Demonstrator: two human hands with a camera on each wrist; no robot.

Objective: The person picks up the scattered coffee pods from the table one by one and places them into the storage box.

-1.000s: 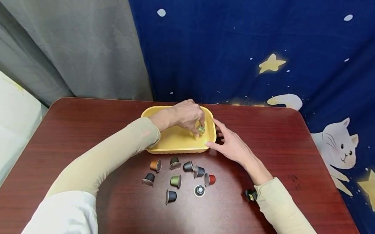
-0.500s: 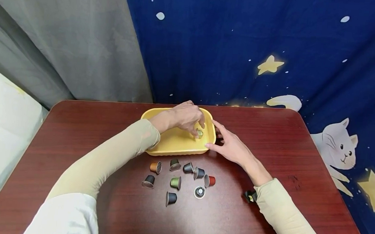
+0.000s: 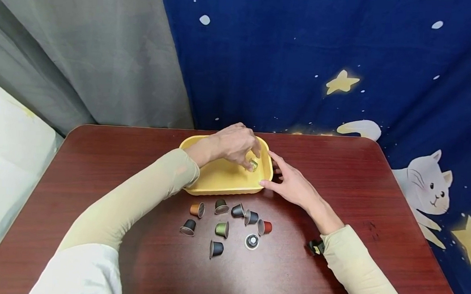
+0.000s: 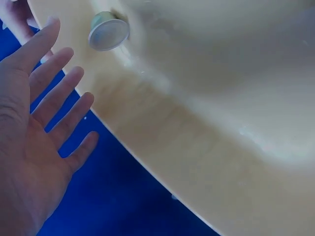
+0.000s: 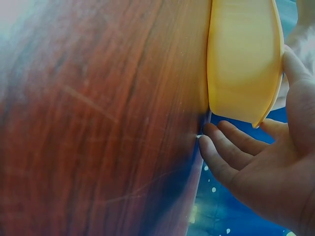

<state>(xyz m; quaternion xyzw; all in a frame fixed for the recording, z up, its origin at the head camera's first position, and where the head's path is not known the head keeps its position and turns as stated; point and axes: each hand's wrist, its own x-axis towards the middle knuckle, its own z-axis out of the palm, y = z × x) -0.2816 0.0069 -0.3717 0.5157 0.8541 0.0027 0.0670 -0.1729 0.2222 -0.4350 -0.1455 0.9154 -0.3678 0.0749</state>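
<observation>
Left hand: the person's left hand [image 3: 237, 143] reaches down into the yellow basin [image 3: 221, 177] at its right half; in the left wrist view the fingers are spread and mostly straight, gripping nothing.
Yellow-green capsule: inside the basin [image 4: 187, 113], at its right end, just past the left thumb tip; contact cannot be told from the head view, while the left wrist view shows a gap.
Capsule's lie: tipped, its flat pale lid facing the left wrist camera and its short tapered cup behind; the axis is stubby.
Nearer hand: the left; the right hand [image 3: 290, 181] is outside the basin's right end, thumb and forefinger touching the rim, other fingers loosely extended.
Basin: smooth, apparently plastic, with rounded corners; its long axis runs left to right.
Loose capsules: nine on the person's side of the basin, mostly tipped over, with thin silvery rims; an orange capsule [image 3: 195, 209] near its left end, a red capsule [image 3: 267, 227] off its right end, and a lid-down capsule [image 3: 251, 241] farther from it.
Surface: glossy red-brown wood grain [image 3: 292, 281] beneath the basin.
Curtains: beyond the basin, a plain grey curtain [image 3: 103, 58] and a blue curtain [image 3: 265, 54] with stars and a cat.
</observation>
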